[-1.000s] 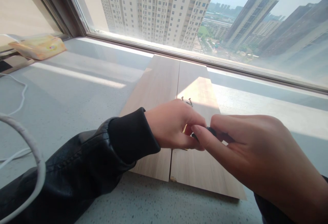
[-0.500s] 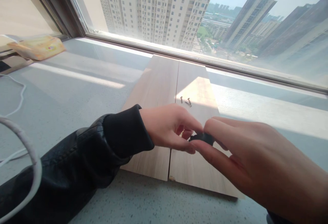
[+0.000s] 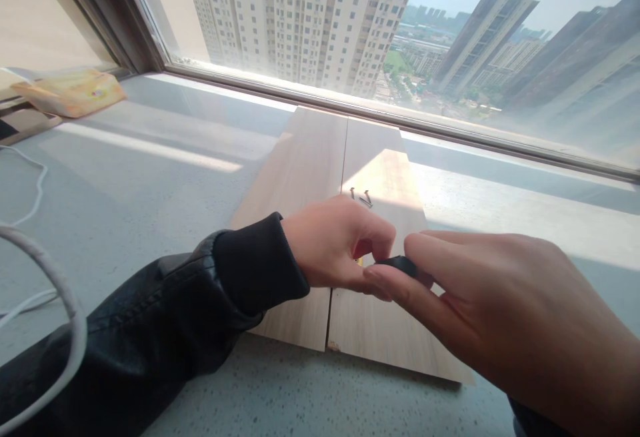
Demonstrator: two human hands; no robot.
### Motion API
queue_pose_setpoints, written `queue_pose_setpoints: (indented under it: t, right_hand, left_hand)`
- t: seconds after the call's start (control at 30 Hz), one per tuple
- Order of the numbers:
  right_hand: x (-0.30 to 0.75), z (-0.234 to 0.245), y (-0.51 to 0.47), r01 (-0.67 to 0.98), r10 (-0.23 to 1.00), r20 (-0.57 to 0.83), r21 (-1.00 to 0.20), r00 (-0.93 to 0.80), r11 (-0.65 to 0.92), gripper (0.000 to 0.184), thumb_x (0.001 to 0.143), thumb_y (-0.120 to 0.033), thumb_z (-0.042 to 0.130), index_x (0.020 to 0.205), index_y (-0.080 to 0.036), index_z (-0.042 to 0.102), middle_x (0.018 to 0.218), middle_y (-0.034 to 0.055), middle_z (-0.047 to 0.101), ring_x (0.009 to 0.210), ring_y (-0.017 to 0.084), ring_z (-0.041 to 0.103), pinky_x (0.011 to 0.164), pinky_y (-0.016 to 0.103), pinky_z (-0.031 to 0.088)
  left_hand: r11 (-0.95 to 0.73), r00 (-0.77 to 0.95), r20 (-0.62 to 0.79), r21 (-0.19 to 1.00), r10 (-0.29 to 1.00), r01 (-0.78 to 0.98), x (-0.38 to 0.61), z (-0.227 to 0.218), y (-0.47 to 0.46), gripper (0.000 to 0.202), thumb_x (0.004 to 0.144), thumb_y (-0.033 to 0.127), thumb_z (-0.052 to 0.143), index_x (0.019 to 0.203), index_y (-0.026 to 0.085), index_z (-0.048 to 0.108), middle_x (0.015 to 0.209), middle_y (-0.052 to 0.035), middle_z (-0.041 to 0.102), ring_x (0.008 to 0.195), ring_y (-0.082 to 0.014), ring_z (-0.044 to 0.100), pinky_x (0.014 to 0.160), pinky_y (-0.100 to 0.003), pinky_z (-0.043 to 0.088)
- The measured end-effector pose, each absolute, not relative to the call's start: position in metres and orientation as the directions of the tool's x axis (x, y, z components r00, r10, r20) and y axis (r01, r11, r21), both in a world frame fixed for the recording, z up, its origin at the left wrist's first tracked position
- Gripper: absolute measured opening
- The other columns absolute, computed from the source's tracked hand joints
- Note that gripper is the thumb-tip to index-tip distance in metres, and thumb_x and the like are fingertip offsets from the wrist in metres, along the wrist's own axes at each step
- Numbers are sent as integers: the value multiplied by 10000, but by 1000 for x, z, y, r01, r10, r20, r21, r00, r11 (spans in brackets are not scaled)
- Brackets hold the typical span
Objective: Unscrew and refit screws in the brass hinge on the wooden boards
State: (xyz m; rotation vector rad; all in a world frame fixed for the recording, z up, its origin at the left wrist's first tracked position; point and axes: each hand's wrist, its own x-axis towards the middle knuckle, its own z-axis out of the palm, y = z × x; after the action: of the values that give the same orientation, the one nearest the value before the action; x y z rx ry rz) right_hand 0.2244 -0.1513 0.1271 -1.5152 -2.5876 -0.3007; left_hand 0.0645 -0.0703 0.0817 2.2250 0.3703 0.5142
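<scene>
High-rise room, probably in a home: speckled window ledge (image 3: 125, 190), brown window frame (image 3: 117, 13), yellow packet (image 3: 70, 95), apartment tower (image 3: 315, 17) outside.

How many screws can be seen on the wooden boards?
3 screws on the right board: one nearest the seam, two close together to its right. Others may be hidden behind the hands.

No words, numbers or brands can be read. The packet (image 3: 60, 97) at the far left bears a small coloured mark (image 3: 96, 93) on its yellow-orange wrapping — too small and blurred to make out, whether as lettering, logo or sign.
</scene>
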Motion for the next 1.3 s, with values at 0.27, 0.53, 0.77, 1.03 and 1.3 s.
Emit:
queue_pose_setpoints:
  t: [0.27, 0.53, 0.77, 1.03, 1.3]
  right_hand:
    - [229, 130, -154, 786, 795, 131, -122, -592, 606, 120, 862, -300, 470, 847, -209, 546, 802, 30, 610, 615, 140, 560, 504, 245, 376]
    - [223, 128, -150, 879, 848, 229, 126, -477, 460, 399, 858, -509, 375, 624, -226, 533, 430, -21, 419, 347, 145, 349, 419, 263, 162]
    - [228, 131, -153, 789, 802, 132, -141, -583, 597, 173, 876, -300, 432, 938, -202, 560, 774, 40, 599, 604, 146, 536, 509, 252, 371]
    - [220, 127, -147, 899, 869, 252, 14, -426, 437, 305, 844, -467, 446, 724, -212, 564, 556, -7, 505, 452, 131, 408, 458, 258, 238]
    - [229, 134, -152, 777, 814, 88, -257, -573, 575, 106, 847, -240, 478, 883, -242, 578, 834, 17, 578, 661, 128, 517, 545, 243, 379]
  left_hand:
    - [-603, 918, 251, 798, 308, -15, 62, 84, -67, 201, 685, 214, 688, 844, 96, 653, 814, -48, 594, 756, -128, 526, 697, -249, 436]
    - [-620, 869, 308, 785, 388, -1, 67, 76, -68, 186, 687, 268, 673, 632, 97, 621, 599, 7, 502, 588, -99, 471, 576, -248, 399]
    - [-500, 904, 280, 861, 323, -88, 66, 76, -68, 210, 703, 235, 676, 861, 96, 660, 859, -63, 597, 823, -149, 543, 765, -278, 444]
    - [-448, 826, 297, 892, 479, -60, 70, 70, -68, 213, 616, 258, 724, 623, 98, 585, 735, -38, 600, 721, -148, 548, 687, -286, 446]
    - [-434, 895, 243, 899, 373, -63, 65, 76, -68, 140, 687, 211, 683, 751, 95, 639, 720, -14, 575, 712, -115, 524, 676, -247, 431]
